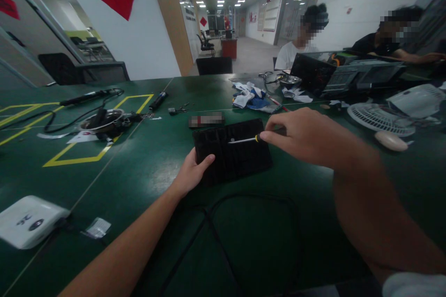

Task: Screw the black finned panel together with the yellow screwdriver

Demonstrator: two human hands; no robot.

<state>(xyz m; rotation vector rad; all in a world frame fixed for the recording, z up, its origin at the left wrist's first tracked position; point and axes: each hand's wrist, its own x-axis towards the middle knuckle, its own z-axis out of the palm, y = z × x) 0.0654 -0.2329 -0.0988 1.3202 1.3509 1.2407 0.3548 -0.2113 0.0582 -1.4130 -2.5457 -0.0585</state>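
Observation:
A flat black rectangular case with raised ribs (240, 160) is tilted above the green table. My left hand (195, 169) grips its left edge, thumb on the top face and the other fingers behind it. In my right hand (296, 137) is a screwdriver (244, 140) with a dark handle and a yellow collar, held in a pinch. Its thin metal shaft points left across the upper part of the case. Whether the tip touches the surface I cannot tell. Just beyond the case lies a blurred-out small box (206, 119).
A black cable (223, 250) loops across the green table (132, 204) near me. Left are a white device (31, 222) and a metal bowl (104, 120). Gloves (251, 95), a white fan grille (378, 118) and a mouse (390, 140) lie right. Two people sit across the table.

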